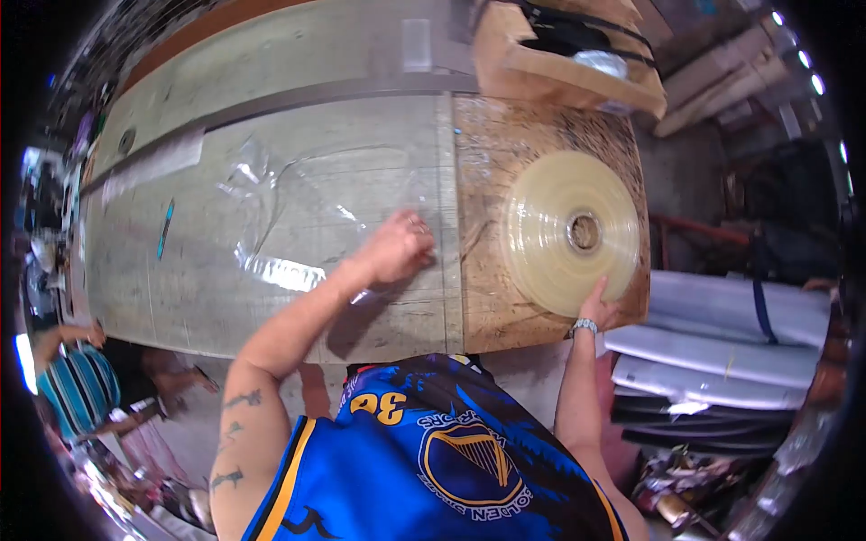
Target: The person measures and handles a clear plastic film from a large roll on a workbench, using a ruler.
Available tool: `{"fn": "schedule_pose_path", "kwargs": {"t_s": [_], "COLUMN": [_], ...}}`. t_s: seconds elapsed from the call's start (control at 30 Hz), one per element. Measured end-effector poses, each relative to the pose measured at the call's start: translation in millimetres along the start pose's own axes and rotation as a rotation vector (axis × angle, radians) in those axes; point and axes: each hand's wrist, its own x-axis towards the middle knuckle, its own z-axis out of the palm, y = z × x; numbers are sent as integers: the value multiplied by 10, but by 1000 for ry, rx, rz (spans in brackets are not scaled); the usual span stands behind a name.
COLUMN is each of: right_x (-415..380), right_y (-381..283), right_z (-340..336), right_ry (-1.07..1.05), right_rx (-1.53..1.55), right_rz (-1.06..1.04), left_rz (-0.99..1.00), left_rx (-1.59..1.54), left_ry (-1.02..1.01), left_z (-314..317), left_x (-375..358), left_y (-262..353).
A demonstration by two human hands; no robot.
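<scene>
A large round roll of clear, yellowish plastic (pixel 550 225) lies flat on the brown wooden board at the table's right part. My right hand (pixel 603 308) rests at its lower edge, fingers apart, the thumb on the roll. Over the grey tabletop, left of the board, my left hand (pixel 401 248) is closed with its fingers bent together; it is too small to tell what they pinch. Thin transparent plastic film (pixel 311 203) spreads over the table beside and beyond this hand, with shiny creases.
A blue pen (pixel 166 230) lies on the left of the table (pixel 126 298). An open cardboard box (pixel 541 81) stands at the back right. Stacked white wrapped rolls (pixel 713 343) are at the right. A person in a striped shirt (pixel 79 388) is at the lower left.
</scene>
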Motion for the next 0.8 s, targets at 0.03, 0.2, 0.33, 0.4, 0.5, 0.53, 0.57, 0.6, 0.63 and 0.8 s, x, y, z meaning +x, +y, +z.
{"fn": "schedule_pose_path", "kwargs": {"t_s": [0.03, 0.2, 0.33, 0.4, 0.5, 0.53, 0.57, 0.6, 0.63, 0.8], "right_x": [50, 35, 226, 201, 216, 211, 177, 179, 181, 67], "right_y": [74, -12, 186, 169, 138, 99, 54, 103, 189, -26], "right_z": [59, 1, 153, 154, 90, 63, 13, 89, 130, -136], "right_ry": [7, -68, -51, -70, -117, -149, -175, -144, -102, -121], "right_rx": [-12, -81, -137, -122, -119, -145, -175, -123, -79, -23], "right_rz": [42, 72, 99, 113, 112, 132, 160, 101, 50, 8], "left_rz": [-27, -319, -572, -717, -912, -983, -1039, -1118, -1202, -1312], "left_rx": [139, 631, 690, 647, 347, 119, -111, -226, -381, -836], "left_ry": [-56, -157, -120, -75, -9, -73, -148, -146, -105, -21], "left_z": [-231, -1202, -1410, -1532, -1657, -1795, -1893, -1926, -2002, -2141], "left_x": [-149, -978, -1375, -1459, -1541, -1524, -1503, -1481, -1437, -1573], "left_y": [-205, -1141, -1927, -2247, -2654, -2712, -2746, -2770, -2615, -2542]}}
